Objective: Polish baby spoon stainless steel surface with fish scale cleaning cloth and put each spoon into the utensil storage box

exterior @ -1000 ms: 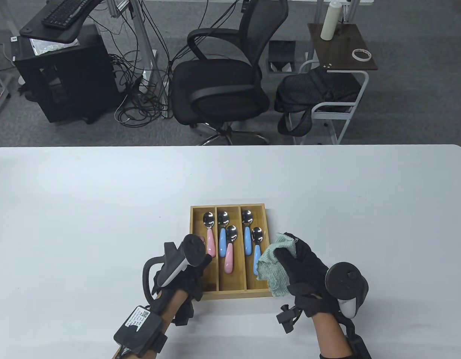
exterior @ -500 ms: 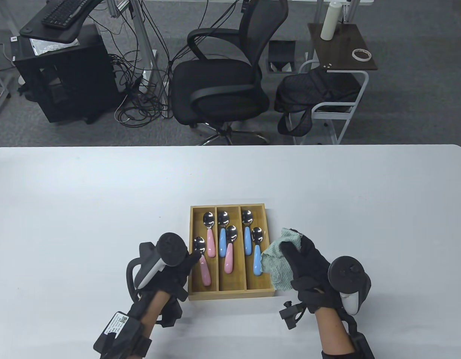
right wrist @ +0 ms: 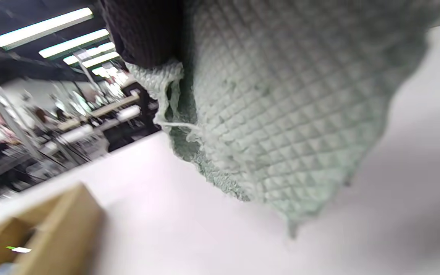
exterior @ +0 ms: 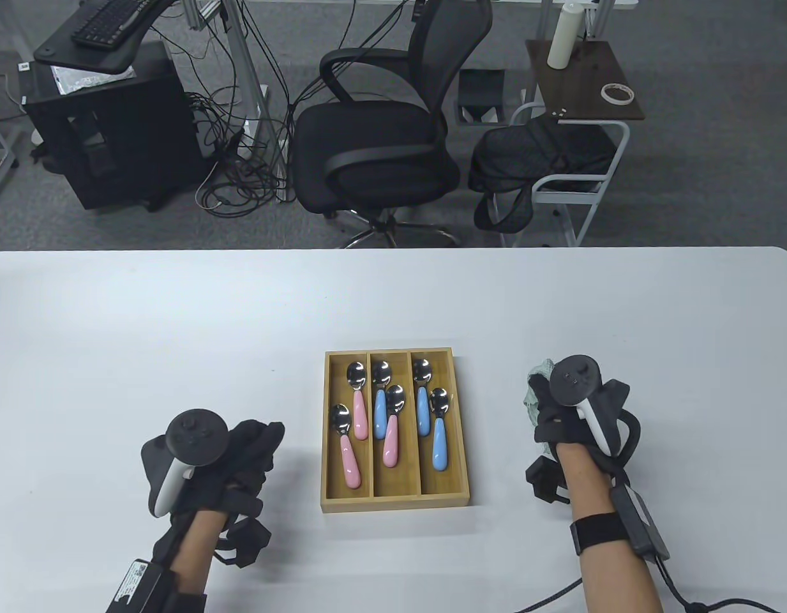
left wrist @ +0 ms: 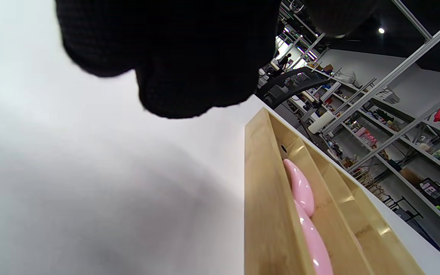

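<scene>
The wooden utensil storage box (exterior: pixel 393 501) sits mid-table with three compartments holding several baby spoons. Two pink-handled spoons (exterior: pixel 348 454) lie in the left one, a blue and a pink one in the middle, and two blue spoons (exterior: pixel 438 440) on the right. My left hand (exterior: pixel 264 442) rests on the table left of the box and holds nothing. In the left wrist view its fingers (left wrist: pixel 189 76) hang above the tabletop beside the box (left wrist: pixel 266 198) and a pink handle (left wrist: pixel 301 188). Right of the box, my right hand (exterior: pixel 544 401) grips the bunched green cloth (exterior: pixel 533 388), which hangs just over the table (right wrist: pixel 281 114).
The white table (exterior: pixel 176 332) runs wide on both sides of the box. Beyond its far edge stand an office chair (exterior: pixel 374 147), a black cabinet (exterior: pixel 106 128) and a small side table (exterior: pixel 581 80). The box corner (right wrist: pixel 59 229) shows blurred at the right wrist view's lower left.
My left hand let go of the pink spoon in the left compartment and drew back to the left. My right hand carried the cloth from the box's right edge out to the right.
</scene>
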The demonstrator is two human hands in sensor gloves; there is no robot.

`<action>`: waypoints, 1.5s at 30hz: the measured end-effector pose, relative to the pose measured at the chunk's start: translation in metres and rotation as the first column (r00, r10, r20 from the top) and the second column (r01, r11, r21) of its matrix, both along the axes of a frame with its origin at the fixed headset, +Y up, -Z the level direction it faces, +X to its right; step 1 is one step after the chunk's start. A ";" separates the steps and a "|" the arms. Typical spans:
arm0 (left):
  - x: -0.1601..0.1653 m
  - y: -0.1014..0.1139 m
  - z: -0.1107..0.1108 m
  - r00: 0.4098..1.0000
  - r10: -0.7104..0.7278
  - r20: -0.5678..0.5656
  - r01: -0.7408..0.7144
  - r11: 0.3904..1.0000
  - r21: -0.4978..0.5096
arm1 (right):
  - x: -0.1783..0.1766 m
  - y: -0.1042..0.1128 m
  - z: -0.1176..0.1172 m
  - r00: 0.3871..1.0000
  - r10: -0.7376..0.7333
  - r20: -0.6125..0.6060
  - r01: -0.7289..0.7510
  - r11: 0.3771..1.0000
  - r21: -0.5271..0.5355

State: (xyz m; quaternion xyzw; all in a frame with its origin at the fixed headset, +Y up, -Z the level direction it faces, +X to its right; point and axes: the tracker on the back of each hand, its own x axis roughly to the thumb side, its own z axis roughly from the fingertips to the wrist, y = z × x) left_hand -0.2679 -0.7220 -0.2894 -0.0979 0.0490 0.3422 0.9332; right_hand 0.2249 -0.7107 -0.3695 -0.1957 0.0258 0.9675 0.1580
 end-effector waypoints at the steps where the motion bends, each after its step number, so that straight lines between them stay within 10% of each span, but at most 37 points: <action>1: -0.001 -0.001 0.000 1.000 -0.016 0.005 0.016 1.000 -0.007 | 0.001 -0.007 -0.003 1.000 0.002 0.005 -0.002 0.999 -0.033; 6: -0.001 -0.003 0.000 1.000 -0.007 0.010 0.007 1.000 -0.013 | 0.003 -0.023 -0.005 0.998 -0.058 0.006 0.058 0.986 -0.154; 16: 0.006 0.002 0.008 0.997 0.028 0.074 -0.033 0.997 0.068 | 0.012 0.029 0.022 0.982 -0.188 -0.025 0.189 0.978 0.082; 22: 0.010 0.013 0.018 0.989 0.124 0.078 -0.133 0.983 0.125 | -0.023 0.032 0.058 0.869 -0.401 -0.290 0.461 0.868 0.182; 33: 0.014 0.018 0.027 0.952 0.271 0.143 -0.300 0.922 0.245 | -0.064 -0.004 0.095 0.552 -0.611 -0.567 0.746 0.666 0.009; 45: 0.022 0.009 0.027 0.953 0.259 0.156 -0.290 0.931 0.222 | -0.063 -0.011 0.103 0.546 -0.593 -0.592 0.732 0.681 -0.006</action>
